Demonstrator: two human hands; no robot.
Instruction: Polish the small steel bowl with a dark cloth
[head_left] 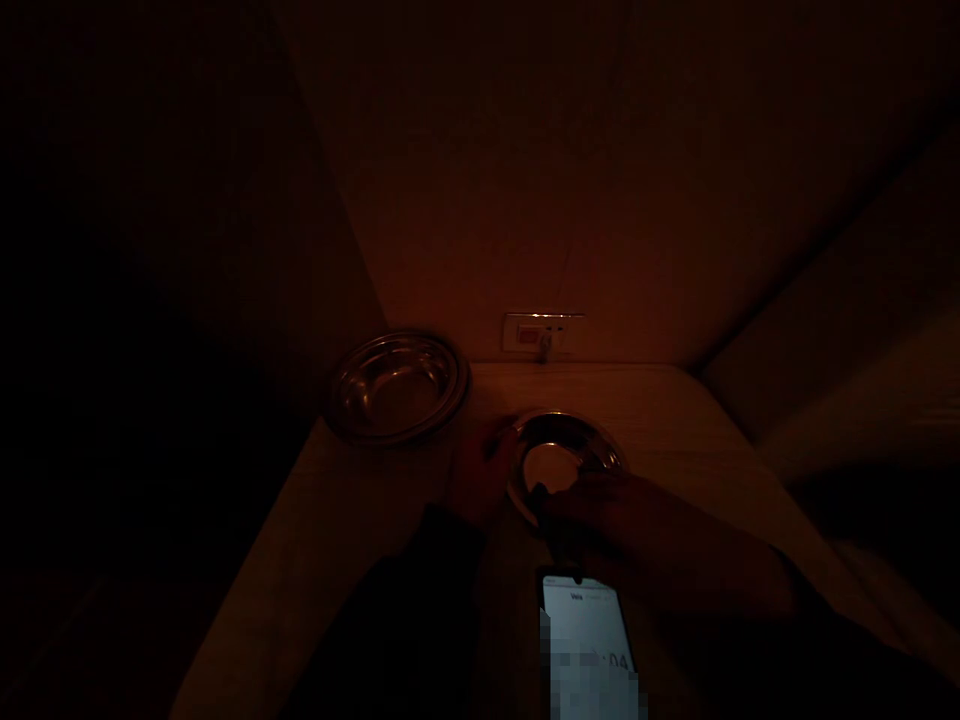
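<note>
The scene is very dark. A round, shiny metal dish (551, 468) lies on the wooden tabletop in front of me. My left hand (480, 472) is at its left side, fingers and thumb closed on the rim. Over its near right part reaches my right hand (607, 508), fingers bent down toward the inside. Something dark shows under those fingers, but shadow hides what it is. Just below the dish lies a lit phone (589, 640), its screen upward and partly blurred out.
Larger metal dishes (397, 390), apparently stacked, stand at the table's back left corner. A wall socket (544, 333) with a plug in it sits just above the back edge of the table (645, 400). Dark panels rise behind and to both sides.
</note>
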